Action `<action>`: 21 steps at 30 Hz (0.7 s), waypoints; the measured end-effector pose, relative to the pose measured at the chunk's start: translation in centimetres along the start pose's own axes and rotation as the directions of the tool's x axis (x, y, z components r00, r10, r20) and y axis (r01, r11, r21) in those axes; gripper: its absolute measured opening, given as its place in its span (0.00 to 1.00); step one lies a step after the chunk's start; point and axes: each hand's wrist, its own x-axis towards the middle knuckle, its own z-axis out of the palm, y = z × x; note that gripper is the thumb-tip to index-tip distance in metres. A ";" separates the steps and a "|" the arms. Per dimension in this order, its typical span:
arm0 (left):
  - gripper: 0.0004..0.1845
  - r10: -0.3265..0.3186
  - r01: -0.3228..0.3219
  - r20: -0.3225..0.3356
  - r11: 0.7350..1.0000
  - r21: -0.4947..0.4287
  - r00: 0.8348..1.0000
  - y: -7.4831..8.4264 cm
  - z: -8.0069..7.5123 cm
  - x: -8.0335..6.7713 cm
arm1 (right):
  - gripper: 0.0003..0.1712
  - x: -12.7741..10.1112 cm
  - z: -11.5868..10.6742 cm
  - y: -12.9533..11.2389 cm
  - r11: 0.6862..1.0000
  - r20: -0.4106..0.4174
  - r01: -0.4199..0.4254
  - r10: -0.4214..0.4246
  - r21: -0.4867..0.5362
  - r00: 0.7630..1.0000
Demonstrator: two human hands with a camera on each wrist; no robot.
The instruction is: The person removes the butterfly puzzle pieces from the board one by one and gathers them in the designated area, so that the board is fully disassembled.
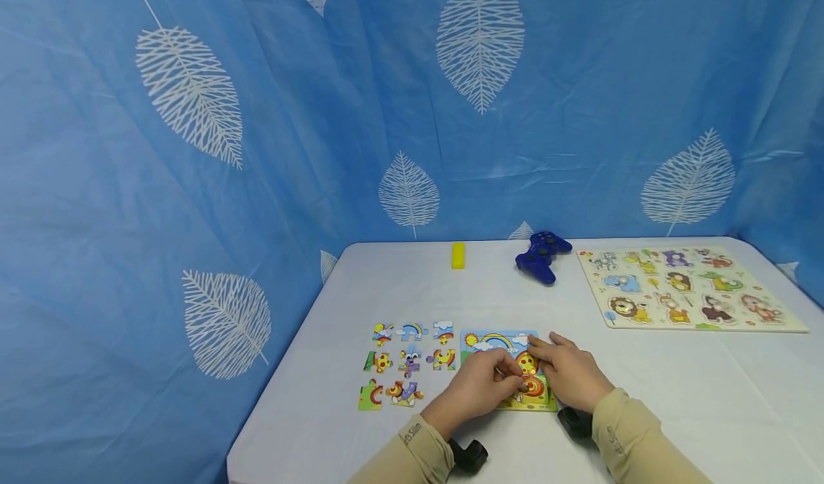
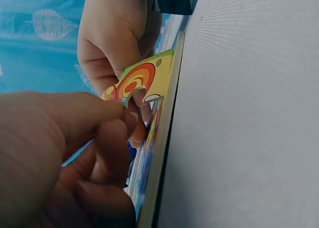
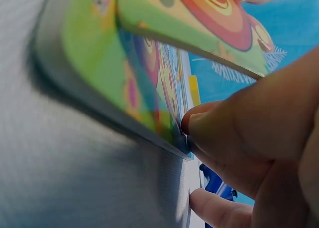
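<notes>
A white table (image 1: 644,398) stands against a blue fabric backdrop (image 1: 322,148) printed with white leaf motifs (image 1: 479,41). The backdrop rises directly behind the table's far edge and continues along its left side. Lighting is even, with soft shadows.

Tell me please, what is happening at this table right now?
A person works on a small jigsaw puzzle board on a white table. The left hand pinches a puzzle piece with orange rings, lifted at an angle above the board. The right hand rests on the board's edge. Nine loose pieces lie spread out to the left.
</notes>
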 end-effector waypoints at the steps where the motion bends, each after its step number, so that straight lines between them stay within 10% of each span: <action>1: 0.02 0.006 -0.006 -0.003 1.000 -0.009 1.000 0.0 0.0 0.0 | 0.20 0.0 0.0 0.0 1.000 0.002 -0.002 0.002 0.001 1.000; 21: 0.02 0.060 -0.060 0.003 0.994 -0.088 0.998 0.0 0.1 0.1 | 0.21 0.1 0.0 0.2 0.999 0.032 -0.030 0.029 0.012 0.999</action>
